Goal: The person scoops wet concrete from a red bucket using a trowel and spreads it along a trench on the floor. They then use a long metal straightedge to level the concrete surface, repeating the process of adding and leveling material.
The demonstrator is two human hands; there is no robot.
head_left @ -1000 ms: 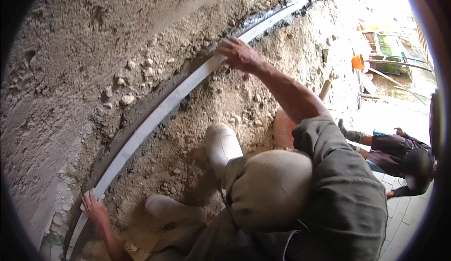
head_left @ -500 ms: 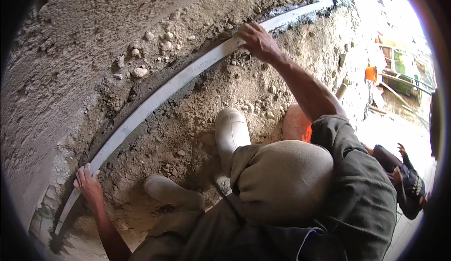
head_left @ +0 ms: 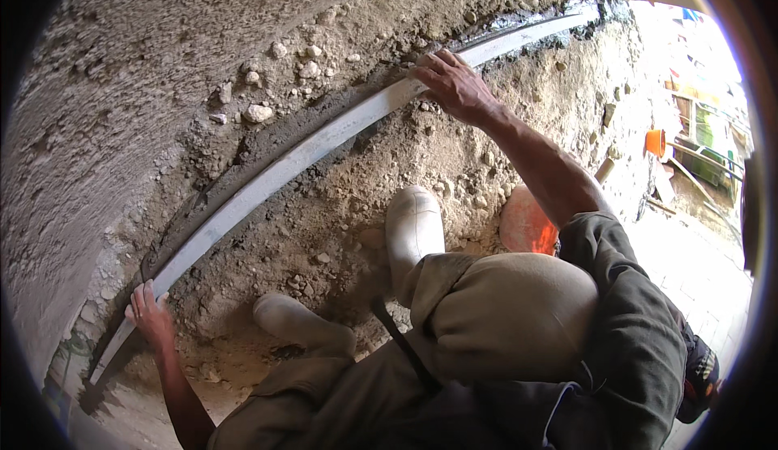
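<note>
A long, pale straightedge bar (head_left: 296,162) lies over a strip of grey mortar (head_left: 243,158) on rough ground. Its curve may come from the lens. Near its lower-left end, my left hand (head_left: 150,316) is closed round it, fingertips over the far edge. Farther up and right, my right hand (head_left: 455,87) grips it from above, with the thumb side hidden. Beyond my right hand, dark wet mortar (head_left: 559,40) clings along the bar's edges.
A rough wall (head_left: 121,109) rises at the left. Loose stones (head_left: 259,113) lie beside the mortar strip. My pale boots (head_left: 413,219) stand on the soil. An orange-red rounded container (head_left: 527,219) is beside my knee. An orange bucket (head_left: 656,142) and another person (head_left: 698,377) appear at right.
The whole view has shifted slightly, with most things appearing farther right. Both hands keep their hold on the bar. The other person at right now shows lower and mostly behind my arm.
</note>
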